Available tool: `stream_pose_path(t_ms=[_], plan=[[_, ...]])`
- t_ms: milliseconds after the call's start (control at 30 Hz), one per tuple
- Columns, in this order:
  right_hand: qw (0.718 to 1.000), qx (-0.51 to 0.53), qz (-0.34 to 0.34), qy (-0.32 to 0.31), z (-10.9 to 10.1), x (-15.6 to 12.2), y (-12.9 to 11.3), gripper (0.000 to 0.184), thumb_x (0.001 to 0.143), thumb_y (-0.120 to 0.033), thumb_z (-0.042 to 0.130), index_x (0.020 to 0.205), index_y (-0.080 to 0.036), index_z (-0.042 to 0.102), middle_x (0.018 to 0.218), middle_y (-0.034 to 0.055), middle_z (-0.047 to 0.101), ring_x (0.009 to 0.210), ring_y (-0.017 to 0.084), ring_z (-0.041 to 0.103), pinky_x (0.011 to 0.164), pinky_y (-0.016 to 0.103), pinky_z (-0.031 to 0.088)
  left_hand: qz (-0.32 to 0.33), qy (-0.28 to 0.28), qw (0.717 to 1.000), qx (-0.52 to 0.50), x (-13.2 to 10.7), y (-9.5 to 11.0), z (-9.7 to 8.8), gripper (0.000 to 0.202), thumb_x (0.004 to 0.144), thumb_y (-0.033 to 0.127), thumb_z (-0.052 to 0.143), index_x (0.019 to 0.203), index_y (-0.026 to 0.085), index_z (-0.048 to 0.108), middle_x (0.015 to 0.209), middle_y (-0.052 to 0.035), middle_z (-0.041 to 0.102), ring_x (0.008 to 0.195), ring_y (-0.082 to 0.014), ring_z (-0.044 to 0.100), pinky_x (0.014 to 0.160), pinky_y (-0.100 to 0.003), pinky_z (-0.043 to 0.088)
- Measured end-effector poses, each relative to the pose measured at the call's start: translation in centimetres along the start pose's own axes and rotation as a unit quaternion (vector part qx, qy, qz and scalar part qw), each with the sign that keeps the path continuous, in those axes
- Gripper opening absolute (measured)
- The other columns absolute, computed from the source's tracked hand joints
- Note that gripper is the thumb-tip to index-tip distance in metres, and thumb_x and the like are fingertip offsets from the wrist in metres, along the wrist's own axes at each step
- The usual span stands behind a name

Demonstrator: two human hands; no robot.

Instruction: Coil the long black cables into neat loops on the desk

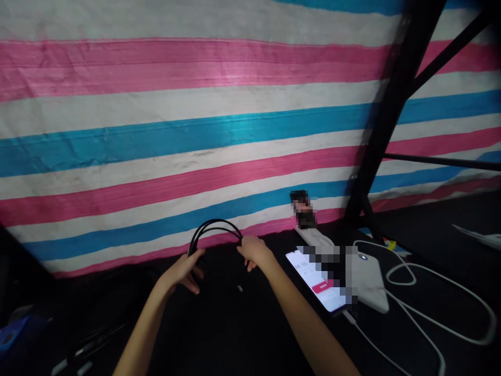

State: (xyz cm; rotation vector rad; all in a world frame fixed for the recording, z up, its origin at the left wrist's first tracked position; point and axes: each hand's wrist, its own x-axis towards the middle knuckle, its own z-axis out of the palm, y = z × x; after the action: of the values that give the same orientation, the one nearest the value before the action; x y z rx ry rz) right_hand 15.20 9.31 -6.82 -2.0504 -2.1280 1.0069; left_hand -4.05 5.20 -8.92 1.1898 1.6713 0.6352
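A black cable (216,221) is bent into a looped arch of several strands above the dark surface. Its left side runs down to my left hand (183,270), whose thumb reaches across while the fingers curl below. At the other end of the arch, my right hand (255,250) is closed round the cable with its fingers pointing down. The lower part of the loop cannot be made out against the dark surface. Just below and between the hands lies a small pale bit (240,288).
To the right lie a lit phone (309,277) showing a timer, a white power bank (371,284) and looping white cables (450,277). A black metal frame (385,125) stands before the striped sheet (176,141). A blue object (19,334) and cable plugs (84,351) lie at lower left.
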Motion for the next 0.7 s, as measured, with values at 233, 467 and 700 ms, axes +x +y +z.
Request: stream_pose_path(t_ms=[233, 467, 700], plan=[[0.984, -0.066, 0.074, -0.15, 0.2, 0.8, 0.2, 0.039, 0.092, -0.026, 0.044, 0.072, -0.003, 0.068, 0.075, 0.0182, 0.071, 0.081, 0.024, 0.07, 0.065, 0.027, 0.054, -0.118, -0.069, 0.978, 0.158, 3.0, -3.2, -0.1, 0.074, 0.083, 0.054, 0.038, 0.123, -0.008, 0.038, 0.045, -0.0133, 0.059, 0.038, -0.0271, 0.058, 0.044, -0.033, 0.046], [0.99, -0.099, -0.001, -0.102, -0.4, 0.3, 0.6, 0.036, 0.09, -0.033, 0.047, 0.086, -0.003, 0.066, 0.087, 0.0179, 0.071, 0.087, 0.025, 0.069, 0.066, 0.026, 0.052, -0.087, -0.082, 0.967, 0.224, 2.7, -2.8, -0.7, 0.062, 0.086, 0.055, 0.029, 0.089, 0.001, 0.061, 0.047, -0.0143, 0.062, 0.047, -0.0253, 0.063, 0.057, -0.035, 0.051], [0.991, -0.114, -0.053, -0.051, -0.5, -0.5, 0.4, 0.033, 0.088, -0.031, 0.05, 0.11, -0.01, 0.058, 0.089, 0.0123, 0.072, 0.082, 0.021, 0.069, 0.065, 0.026, 0.05, -0.065, -0.079, 0.962, 0.255, 2.2, -2.8, -0.9, 0.063, 0.078, 0.064, 0.036, 0.06, 0.008, 0.061, 0.059, -0.0218, 0.066, 0.043, -0.0237, 0.061, 0.051, -0.033, 0.049]])
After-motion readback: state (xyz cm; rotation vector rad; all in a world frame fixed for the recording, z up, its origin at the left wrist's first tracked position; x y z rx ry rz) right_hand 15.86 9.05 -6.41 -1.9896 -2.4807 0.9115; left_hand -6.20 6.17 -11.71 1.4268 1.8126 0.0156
